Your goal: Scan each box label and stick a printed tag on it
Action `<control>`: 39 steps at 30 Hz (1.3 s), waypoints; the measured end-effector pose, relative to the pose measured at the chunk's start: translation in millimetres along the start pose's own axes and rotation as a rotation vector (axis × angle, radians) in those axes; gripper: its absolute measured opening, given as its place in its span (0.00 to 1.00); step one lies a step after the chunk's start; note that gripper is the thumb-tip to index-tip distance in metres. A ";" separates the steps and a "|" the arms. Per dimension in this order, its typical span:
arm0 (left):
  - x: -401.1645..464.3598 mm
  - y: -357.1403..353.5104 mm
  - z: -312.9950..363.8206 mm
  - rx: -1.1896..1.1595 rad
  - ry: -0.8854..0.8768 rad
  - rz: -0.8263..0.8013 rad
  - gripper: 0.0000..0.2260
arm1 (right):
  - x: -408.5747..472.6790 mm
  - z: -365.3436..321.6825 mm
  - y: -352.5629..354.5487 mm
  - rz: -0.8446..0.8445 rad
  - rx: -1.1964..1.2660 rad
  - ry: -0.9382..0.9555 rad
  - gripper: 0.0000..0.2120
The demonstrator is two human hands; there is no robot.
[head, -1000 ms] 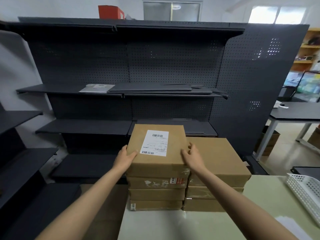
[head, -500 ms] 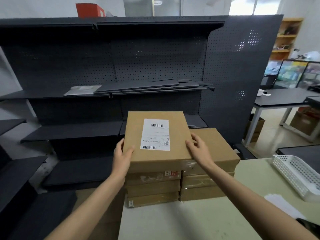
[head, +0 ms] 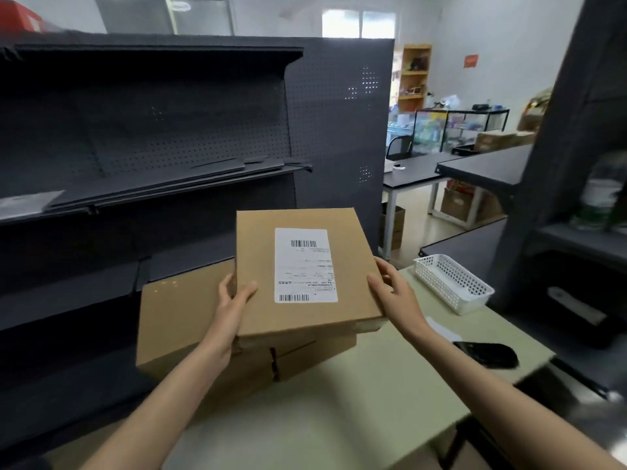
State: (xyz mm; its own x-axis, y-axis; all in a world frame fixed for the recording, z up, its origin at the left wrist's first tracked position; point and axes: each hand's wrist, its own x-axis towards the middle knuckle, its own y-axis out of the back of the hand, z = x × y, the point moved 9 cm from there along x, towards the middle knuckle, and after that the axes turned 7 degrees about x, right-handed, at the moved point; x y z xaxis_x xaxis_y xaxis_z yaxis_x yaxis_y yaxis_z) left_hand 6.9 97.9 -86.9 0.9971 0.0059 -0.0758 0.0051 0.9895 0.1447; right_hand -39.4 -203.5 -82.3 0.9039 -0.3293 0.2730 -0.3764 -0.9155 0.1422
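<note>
Step in hand, as judged: one box (head: 305, 269) is being carried off the stacks toward the bare middle of the tabletop (head: 356, 401) for scanning. It is best kept level, label (head: 305, 265) up, and set down clear of the stacks, near the dark handheld device (head: 487, 355), probably the scanner, by the right edge.

Box is gripped at both sides: left hand (head: 234, 305) with thumb on top and fingers curled under the left edge; right hand (head: 395, 295) clasped round the right edge. It is held above the cardboard stacks (head: 176, 320) at the tabletop's far left corner; whether it touches them cannot be told.

Box: flat, plain brown cardboard, rectangular. White label set lengthwise on top, barcode at each end, fine print unreadable. No added tag seen.

White perforated basket (head: 451, 286) at the far right edge.
</note>
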 end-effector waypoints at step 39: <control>-82.4 -247.1 -130.3 0.190 0.216 -0.009 0.38 | -57.9 204.6 216.4 -0.218 -0.192 -0.409 0.26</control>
State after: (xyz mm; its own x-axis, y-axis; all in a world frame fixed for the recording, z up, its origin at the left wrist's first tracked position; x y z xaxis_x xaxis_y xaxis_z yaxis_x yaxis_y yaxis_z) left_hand -86.4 -128.2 -245.0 0.9578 0.0478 -0.2836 0.0487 0.9450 0.3236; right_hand -131.6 -429.9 -261.9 0.9569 -0.2336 -0.1723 -0.1654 -0.9266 0.3377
